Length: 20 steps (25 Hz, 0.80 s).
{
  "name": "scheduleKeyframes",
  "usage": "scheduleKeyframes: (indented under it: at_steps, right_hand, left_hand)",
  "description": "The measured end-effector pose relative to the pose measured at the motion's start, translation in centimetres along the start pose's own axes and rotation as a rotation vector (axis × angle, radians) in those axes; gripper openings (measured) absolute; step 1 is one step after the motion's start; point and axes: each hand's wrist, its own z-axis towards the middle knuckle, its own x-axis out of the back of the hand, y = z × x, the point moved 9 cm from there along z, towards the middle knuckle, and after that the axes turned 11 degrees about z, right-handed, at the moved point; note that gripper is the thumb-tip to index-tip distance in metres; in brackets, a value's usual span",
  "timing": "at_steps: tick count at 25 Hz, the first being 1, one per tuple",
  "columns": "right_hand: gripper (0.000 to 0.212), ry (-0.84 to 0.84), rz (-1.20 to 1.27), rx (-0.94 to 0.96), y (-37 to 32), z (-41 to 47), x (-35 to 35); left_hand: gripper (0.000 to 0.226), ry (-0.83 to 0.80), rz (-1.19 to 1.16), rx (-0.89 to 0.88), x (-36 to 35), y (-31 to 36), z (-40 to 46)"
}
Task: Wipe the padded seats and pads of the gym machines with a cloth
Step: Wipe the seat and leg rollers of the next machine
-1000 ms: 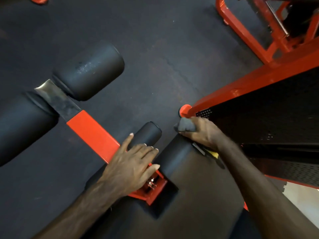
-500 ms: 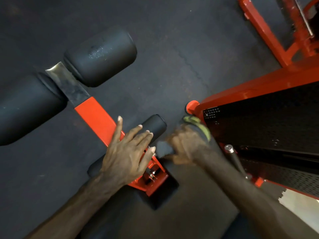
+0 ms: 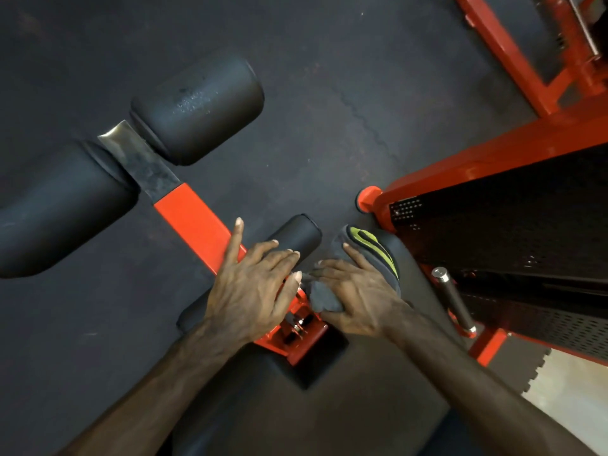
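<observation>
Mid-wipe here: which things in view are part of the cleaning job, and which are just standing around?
Job: grey cloth under the right hand; left hand braced on the red arm; black seat pad; small roller; large rollers.

Around: red frame; chrome-tipped handle; rubber floor.

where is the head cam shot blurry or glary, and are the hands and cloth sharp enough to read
Head view: dim overall; the left hand, right hand and grey cloth are fairly sharp; the red frame at top right is smeared by motion blur; a glare patch sits on the metal bar between the roller pads; wide-angle lens bends the edges.
</observation>
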Motion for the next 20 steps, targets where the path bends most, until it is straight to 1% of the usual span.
scheduleKeyframes:
  at_steps: [2,3,5,6,7,9,11,14,15,16,18,20]
  right_hand:
    - [0.072,0.062,-0.046,0.044,1.1,-0.8,0.6]
    - [0.071,0.096,-0.088,0.036,2.1,-0.8,1.4]
    - [0.069,0.187,-0.116,-0.081,4.6,-0.1,3.5]
    - [0.065,0.251,-0.076,-0.179,6.0,-0.1,5.0]
    - [0.058,0.323,0.014,-0.287,7.3,-0.6,6.4]
    - [0.043,0.509,0.322,-0.510,10.1,-3.2,8.1]
    - [0.034,0.654,0.564,-0.615,11.8,-5.8,7.8]
    - [0.016,0.822,0.848,-0.670,14.3,-10.8,5.1]
    - [0.016,0.850,0.900,-0.717,15.4,-12.9,3.4]
    - [0.012,0.868,0.942,-0.795,16.3,-15.5,1.4]
    - [0.016,0.908,0.957,-0.950,17.9,-21.2,-3.3]
    - [0.016,0.997,0.988,-1.041,19.0,-26.5,-7.9]
  left_hand:
    - [0.046,-0.020,0.010,-0.003,-0.2,0.0,0.1]
    - [0.045,-0.020,0.013,-0.008,-0.2,0.2,0.1]
    - [0.045,-0.009,0.028,-0.014,-0.1,0.3,-0.1]
    - [0.044,-0.008,0.033,-0.016,-0.1,0.4,-0.2]
    - [0.043,-0.013,0.029,-0.022,-0.1,0.7,-0.1]
    - [0.044,-0.044,-0.002,-0.069,-0.3,2.5,0.6]
    - [0.045,-0.066,-0.047,-0.174,-0.2,5.8,1.4]
    - [0.044,-0.081,-0.136,-0.354,0.1,11.7,3.2]
    - [0.044,-0.088,-0.148,-0.399,0.2,13.4,3.8]
    - [0.044,-0.091,-0.147,-0.444,0.1,15.0,4.4]
    - [0.045,-0.106,-0.127,-0.532,-0.6,18.4,4.9]
    - [0.046,-0.139,-0.090,-0.623,-1.9,21.8,4.7]
